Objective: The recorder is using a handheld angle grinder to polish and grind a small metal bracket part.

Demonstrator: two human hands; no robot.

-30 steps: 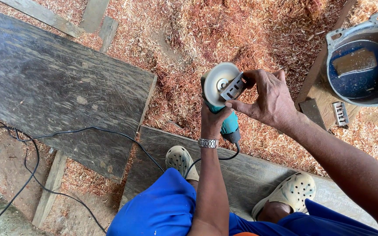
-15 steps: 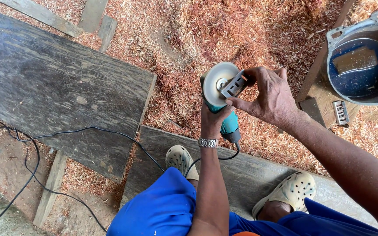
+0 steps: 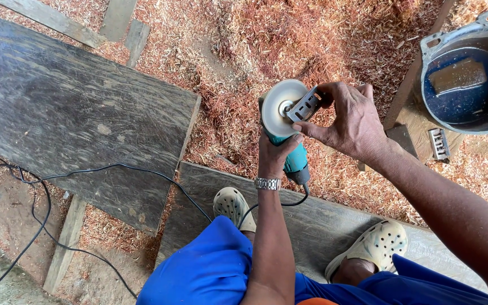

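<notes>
Standing over a floor thick with reddish wood shavings point(image 3: 244, 51), the person has two dark weathered planks underfoot: the big plank point(image 3: 74, 113) running off toward ten o'clock and a second plank point(image 3: 312, 226) under the pale perforated clogs point(image 3: 374, 245) at six. A blue tub point(image 3: 464, 79) with a block lying in it sits at two o'clock, well apart from the hands. A black power cord point(image 3: 86, 172) snakes from nine o'clock across the big plank and up to the tool. At the centre, the left hand point(image 3: 275, 155), a metal watch point(image 3: 267, 183) on its wrist, is wrapped tight around the teal body of an angle grinder point(image 3: 289, 152), held with its disc point(image 3: 278, 107) facing up. The right hand point(image 3: 351, 121) comes in from three o'clock, fingers curled and pinched on a small grey metal wrench point(image 3: 306, 104) that lies on the hub of the disc. The worry, as I see it, is that cord: I cannot tell whether it is plugged in, and if the left thumb nudged the switch, the disc would spin right against those fingers. The wrench could also slip off the nut and drive knuckles into the disc edge, and loose shavings make poor footing.
</notes>
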